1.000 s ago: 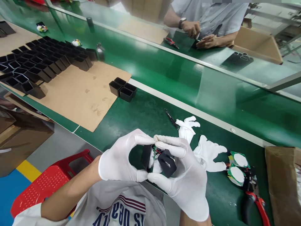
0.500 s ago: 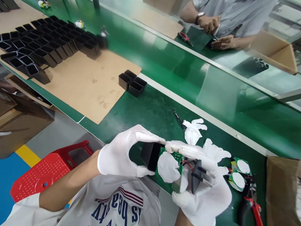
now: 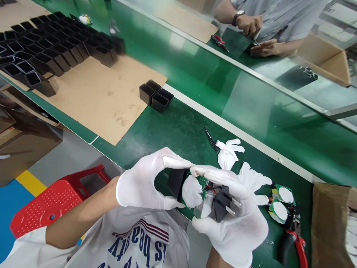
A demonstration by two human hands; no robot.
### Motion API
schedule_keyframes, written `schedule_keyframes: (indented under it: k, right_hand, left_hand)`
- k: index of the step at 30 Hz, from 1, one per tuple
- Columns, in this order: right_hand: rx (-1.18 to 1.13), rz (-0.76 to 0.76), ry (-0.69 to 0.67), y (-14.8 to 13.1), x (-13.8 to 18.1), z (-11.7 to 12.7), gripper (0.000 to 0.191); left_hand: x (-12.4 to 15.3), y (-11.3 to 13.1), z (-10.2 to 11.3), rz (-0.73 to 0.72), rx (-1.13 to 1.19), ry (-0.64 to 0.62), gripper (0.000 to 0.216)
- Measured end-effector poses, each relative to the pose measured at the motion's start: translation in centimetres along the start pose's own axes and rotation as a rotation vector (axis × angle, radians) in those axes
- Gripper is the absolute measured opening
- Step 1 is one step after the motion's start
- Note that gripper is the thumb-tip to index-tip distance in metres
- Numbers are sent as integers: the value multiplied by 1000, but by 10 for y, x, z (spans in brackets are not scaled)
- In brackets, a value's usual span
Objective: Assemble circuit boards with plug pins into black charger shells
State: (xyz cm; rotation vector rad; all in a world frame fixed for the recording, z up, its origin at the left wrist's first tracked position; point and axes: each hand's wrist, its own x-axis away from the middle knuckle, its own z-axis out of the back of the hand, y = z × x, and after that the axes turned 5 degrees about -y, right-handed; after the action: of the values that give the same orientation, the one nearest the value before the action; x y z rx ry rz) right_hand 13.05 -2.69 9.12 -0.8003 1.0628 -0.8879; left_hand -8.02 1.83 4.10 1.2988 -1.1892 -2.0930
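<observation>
Lower centre: left hand (image 3: 143,182) grips black plastic housing (image 3: 175,182); right hand (image 3: 240,223) holds green circuit board (image 3: 203,182) at housing mouth, two-prong plug cap (image 3: 221,203) alongside. Depth inside unclear. Skewed board could catch the rim; slack red wire (image 3: 214,190) could get pinched.

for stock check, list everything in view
housing: one, black, centre
circuit boards: several, green, centre and right
two-pin plug: one, black, centre
open housings: dozens, black, left
cardboard sheets: several, tan, left, across
loose gloves: two, white, right
pliers: two, reddish, right, across
small items: several, mixed colours, scattered
stool: one, red, left
cartons: several, brown, edges
bench: one, green, throughout
co-worker: one, grey shirt, across
left hand: one, white-gloved, centre
right hand: one, white-gloved, centre
</observation>
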Motion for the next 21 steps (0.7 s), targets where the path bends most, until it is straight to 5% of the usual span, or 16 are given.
schedule_keyframes:
  k: [6,21]
  right_hand:
    - [52,3,-33,2,-1,2,60]
    - [35,27,-11,8,-5,-2,57]
  left_hand:
    - [3,-3,-2,88,27,-3,76]
    - [3,-8,-3,10,13,21,76]
